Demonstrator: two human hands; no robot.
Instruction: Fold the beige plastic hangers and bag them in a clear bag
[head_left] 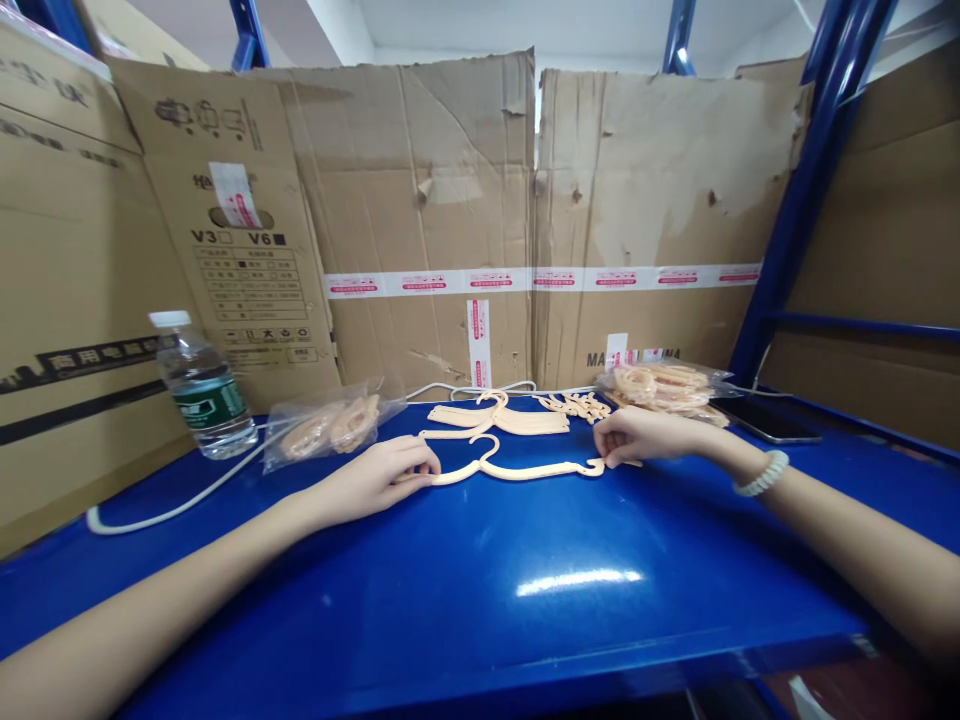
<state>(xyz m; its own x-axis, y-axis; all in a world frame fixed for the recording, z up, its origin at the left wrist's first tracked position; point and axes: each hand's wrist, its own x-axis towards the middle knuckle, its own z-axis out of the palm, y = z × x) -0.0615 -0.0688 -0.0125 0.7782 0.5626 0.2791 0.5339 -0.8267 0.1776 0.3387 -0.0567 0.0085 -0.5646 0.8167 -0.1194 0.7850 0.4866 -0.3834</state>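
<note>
A peach plastic clothes hanger [532, 473] lies on the blue shelf, its hook toward the back. My left hand [394, 472] is closed on the hanger's left end. Beside the small hook at its right end, my right hand [637, 437] has its fingers pinched together; what is in them is mostly hidden. A short pale strip shows just past those fingers. Directly behind lies a stack of hanger parts [532, 420], with more curved hook pieces at its top. Several small peach pieces [581, 405] sit in a loose pile close behind my right hand.
A clear bag of peach parts [334, 425] and a water bottle [202, 390] stand at the left, with a white cable [172, 512] running by them. Bagged parts [664, 385] and a dark phone [769, 420] lie at the right. Cardboard [420, 200] walls the back.
</note>
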